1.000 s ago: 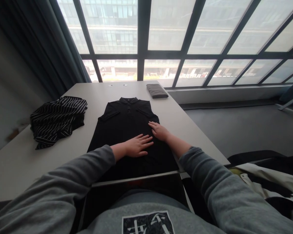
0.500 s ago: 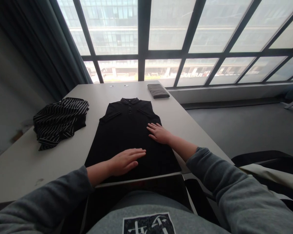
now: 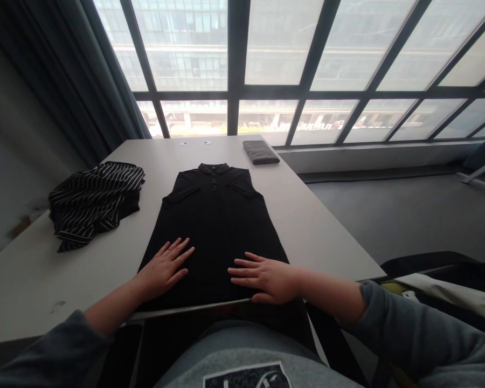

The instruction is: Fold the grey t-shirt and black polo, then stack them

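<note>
A black polo shirt point(image 3: 214, 221) lies flat and face up on the white table, its collar towards the window and its hem at the near edge. The sleeves look tucked inward at the shoulders. My left hand point(image 3: 161, 272) rests on the lower left of the shirt, fingers spread. Over its lower right lies my right hand point(image 3: 269, 277), palm down with the fingers apart. Neither hand grips the cloth.
On the white table point(image 3: 319, 237), a black-and-white striped garment point(image 3: 99, 202) lies crumpled at the left. A folded grey cloth point(image 3: 261, 152) sits at the far right corner. Dark and pale garments point(image 3: 448, 291) are beside the table at right. A curtain point(image 3: 68, 81) hangs at left.
My left hand has moved left and turned its fingers away from me. My right hand has slid down the shirt towards the hem. The shirt stays flat.
</note>
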The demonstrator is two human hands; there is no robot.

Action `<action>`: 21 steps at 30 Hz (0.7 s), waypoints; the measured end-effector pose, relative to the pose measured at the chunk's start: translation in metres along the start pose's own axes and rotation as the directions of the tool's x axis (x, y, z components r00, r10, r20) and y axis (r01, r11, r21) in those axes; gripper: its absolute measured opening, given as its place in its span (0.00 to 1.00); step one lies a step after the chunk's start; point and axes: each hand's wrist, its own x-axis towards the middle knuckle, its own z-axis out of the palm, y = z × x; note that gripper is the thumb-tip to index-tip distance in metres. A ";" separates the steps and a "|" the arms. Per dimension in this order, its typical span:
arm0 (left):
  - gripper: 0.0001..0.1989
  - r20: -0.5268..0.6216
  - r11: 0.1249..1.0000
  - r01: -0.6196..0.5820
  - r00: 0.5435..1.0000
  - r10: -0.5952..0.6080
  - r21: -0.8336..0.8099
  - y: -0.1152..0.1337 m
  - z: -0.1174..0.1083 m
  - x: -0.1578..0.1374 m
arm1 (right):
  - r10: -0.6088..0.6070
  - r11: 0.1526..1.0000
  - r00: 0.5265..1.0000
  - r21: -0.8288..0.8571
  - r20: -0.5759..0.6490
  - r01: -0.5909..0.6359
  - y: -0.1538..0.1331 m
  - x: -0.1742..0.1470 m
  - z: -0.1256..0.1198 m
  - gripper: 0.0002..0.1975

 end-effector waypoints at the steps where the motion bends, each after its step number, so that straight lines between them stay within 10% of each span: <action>1: 0.30 -0.002 0.999 -0.038 0.999 0.038 -0.012 0.005 -0.002 0.000 | -0.016 1.000 1.000 -0.002 -0.017 0.015 0.000 0.003 -0.003 0.35; 6: 0.30 -0.036 0.997 -0.078 0.996 0.077 -0.025 0.000 -0.014 0.042 | 0.276 0.949 0.917 -0.071 -0.289 -0.308 0.055 0.045 -0.029 0.36; 12: 0.33 0.012 0.997 0.080 0.997 -0.080 0.024 -0.037 -0.018 0.117 | 0.561 0.790 0.787 -0.118 -0.255 -0.601 0.123 0.097 -0.055 0.39; 21: 0.34 -0.022 0.999 -0.006 1.000 0.007 0.051 -0.018 0.008 0.074 | 0.200 0.967 0.971 -0.136 -0.128 -0.217 0.040 0.086 -0.002 0.43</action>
